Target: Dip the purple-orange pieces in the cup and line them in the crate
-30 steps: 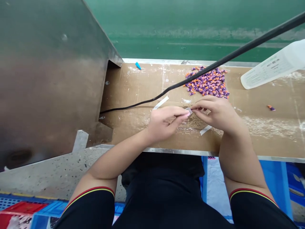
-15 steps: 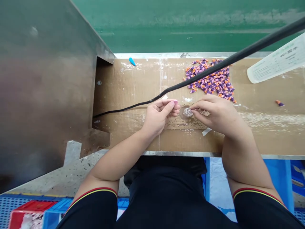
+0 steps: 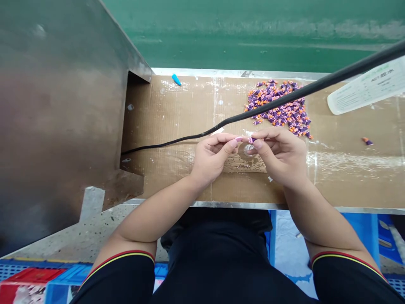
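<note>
My left hand (image 3: 213,158) pinches a small pink piece (image 3: 238,139) between thumb and fingertip. Close by on the right, my right hand (image 3: 281,156) has a tiny purple-and-pink piece (image 3: 252,140) between thumb and forefinger. The two pieces face each other with the fingertips almost meeting; whether they touch I cannot tell. Just below the fingertips, a small clear round dish (image 3: 249,150) sits on the cardboard, partly covered by my right fingers. Beyond my right hand lies a pile of small purple-and-orange pieces (image 3: 278,103).
A black cable (image 3: 202,134) crosses above the cardboard-covered bench (image 3: 183,114). A metal box (image 3: 63,105) stands at left. A blue cap-like piece (image 3: 176,80) lies at the back, a translucent bottle (image 3: 363,88) at right, and one loose purple-and-orange piece (image 3: 367,141) nearer me.
My right hand has left the clear dish and come up beside my left fingertips, now showing a purple-and-pink piece. My left hand has stayed nearly in place with the pink piece.
</note>
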The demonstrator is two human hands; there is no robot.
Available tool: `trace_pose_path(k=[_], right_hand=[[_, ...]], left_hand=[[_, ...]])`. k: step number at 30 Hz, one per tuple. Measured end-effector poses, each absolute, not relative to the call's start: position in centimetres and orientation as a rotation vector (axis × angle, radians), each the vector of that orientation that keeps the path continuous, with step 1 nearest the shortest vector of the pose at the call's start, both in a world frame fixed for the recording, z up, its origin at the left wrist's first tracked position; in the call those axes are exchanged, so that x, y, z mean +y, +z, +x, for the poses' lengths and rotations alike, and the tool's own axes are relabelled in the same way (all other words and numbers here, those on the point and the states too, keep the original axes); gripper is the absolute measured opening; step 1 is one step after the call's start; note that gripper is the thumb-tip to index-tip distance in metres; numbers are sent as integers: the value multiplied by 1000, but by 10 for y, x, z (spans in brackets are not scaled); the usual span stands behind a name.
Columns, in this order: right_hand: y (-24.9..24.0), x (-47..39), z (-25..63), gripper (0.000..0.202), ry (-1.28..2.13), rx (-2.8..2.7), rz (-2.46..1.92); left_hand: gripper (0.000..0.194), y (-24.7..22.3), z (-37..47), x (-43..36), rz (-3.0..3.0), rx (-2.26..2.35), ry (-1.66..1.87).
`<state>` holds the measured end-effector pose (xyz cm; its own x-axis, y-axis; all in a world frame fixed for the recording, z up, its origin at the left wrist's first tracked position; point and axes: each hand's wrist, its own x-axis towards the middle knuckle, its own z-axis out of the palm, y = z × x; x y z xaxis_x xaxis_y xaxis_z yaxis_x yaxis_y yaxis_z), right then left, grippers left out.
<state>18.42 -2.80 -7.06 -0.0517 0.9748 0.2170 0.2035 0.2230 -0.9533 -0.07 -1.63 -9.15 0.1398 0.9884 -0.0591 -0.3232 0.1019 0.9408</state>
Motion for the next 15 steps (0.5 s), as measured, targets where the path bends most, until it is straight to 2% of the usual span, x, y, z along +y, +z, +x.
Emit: trace_pose_path(k=[5,15], right_hand=[[-66,-30,181,25,1022,-1388,-1159],[-68,-27,180,23,1082,-1422,-1107]], left_hand=[[19,-95,0,-17,1306,1008,1332],[21,-100,-3,-16,1327,1020,1242]])
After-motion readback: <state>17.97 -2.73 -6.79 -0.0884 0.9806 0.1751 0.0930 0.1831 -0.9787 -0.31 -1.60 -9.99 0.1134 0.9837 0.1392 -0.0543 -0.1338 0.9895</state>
